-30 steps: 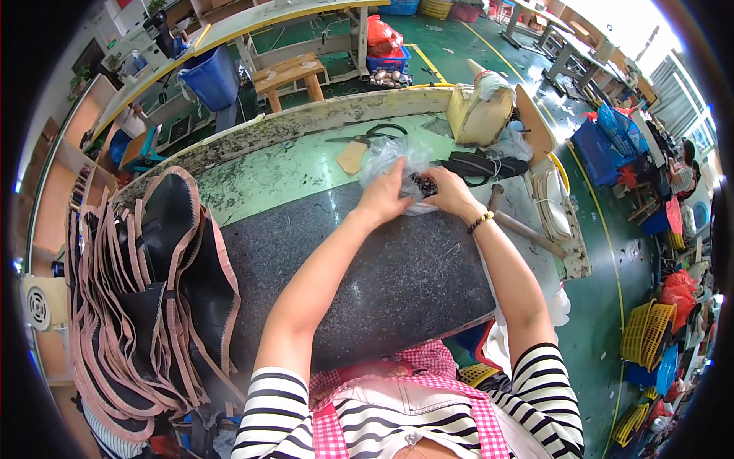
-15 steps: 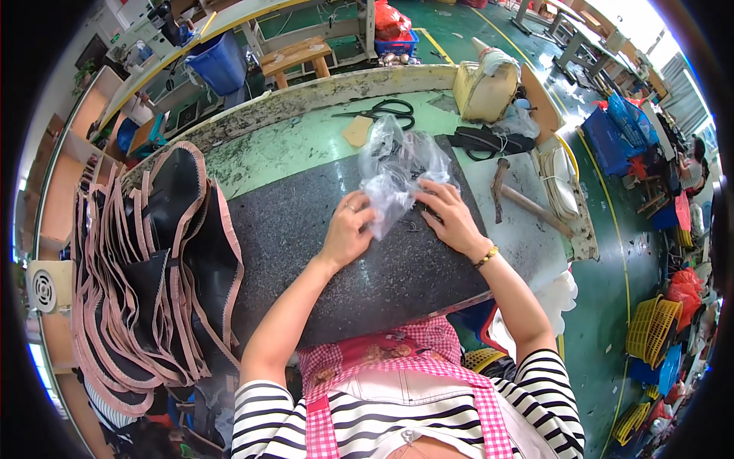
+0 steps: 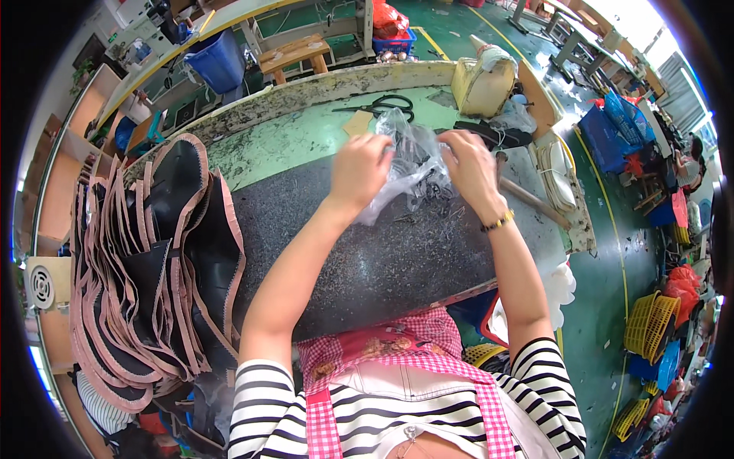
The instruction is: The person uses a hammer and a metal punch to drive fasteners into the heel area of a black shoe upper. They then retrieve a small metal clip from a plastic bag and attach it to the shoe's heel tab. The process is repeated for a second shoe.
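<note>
A clear plastic bag (image 3: 407, 177) is stretched between my hands above the dark speckled slab (image 3: 321, 260) on the bench. My left hand (image 3: 358, 174) pinches its left edge, while my right hand (image 3: 468, 164) has closed fingers on the right edge. Small dark metal pieces (image 3: 433, 191) show in and under the plastic; their exact kind is too small to make out. A few loose pieces (image 3: 407, 219) lie on the slab just nearer to me. Beyond the bag are black-handled scissors (image 3: 394, 105) and a small tan scrap (image 3: 357, 123).
A thick stack of black boot-shaft pieces with pinkish edges (image 3: 138, 306) fills the left side. To the right lie a hammer (image 3: 535, 203), a black bundle (image 3: 493, 135) and a pale folded stack (image 3: 556, 180). A yellowish block (image 3: 483, 86) stands at the far right corner.
Both hands have lifted and moved away from me, the right one also to the right. The bag has gone from bunched up to spread wider, exposing more of the small metal pieces.
</note>
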`<state>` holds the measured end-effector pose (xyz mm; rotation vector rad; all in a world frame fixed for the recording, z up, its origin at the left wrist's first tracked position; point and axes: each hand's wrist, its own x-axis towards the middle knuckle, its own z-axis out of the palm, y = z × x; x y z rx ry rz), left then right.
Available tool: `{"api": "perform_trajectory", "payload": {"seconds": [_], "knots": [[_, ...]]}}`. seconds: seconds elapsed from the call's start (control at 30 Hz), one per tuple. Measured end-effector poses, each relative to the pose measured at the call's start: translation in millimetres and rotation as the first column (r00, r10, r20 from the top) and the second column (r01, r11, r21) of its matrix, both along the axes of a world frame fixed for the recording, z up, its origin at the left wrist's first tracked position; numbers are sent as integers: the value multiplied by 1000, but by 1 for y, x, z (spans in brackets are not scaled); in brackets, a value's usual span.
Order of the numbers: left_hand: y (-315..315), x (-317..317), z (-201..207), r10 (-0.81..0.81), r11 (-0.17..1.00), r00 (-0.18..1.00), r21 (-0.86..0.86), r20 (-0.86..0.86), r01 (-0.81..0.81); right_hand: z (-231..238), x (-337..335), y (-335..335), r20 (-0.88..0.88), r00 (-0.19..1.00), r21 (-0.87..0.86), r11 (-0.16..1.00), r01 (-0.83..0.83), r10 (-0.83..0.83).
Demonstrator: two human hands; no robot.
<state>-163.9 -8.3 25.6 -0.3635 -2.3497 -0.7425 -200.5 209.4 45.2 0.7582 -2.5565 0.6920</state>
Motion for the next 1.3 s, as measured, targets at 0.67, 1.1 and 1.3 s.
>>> {"api": "perform_trajectory", "payload": {"seconds": [0.67,1.1,1.3], "knots": [[-3,4,41,-248,933,948,314,200,177,3,6,0,263,913,-396,898,-192,311],[-62,3,36,-323,568,901,820,291,-61,-29,17,7,262,954,-443,896,-14,145],[-89,8,21,-536,-4,844,1000,12,-16,-26,20,-11,316,920,-438,896,-75,232]]}}
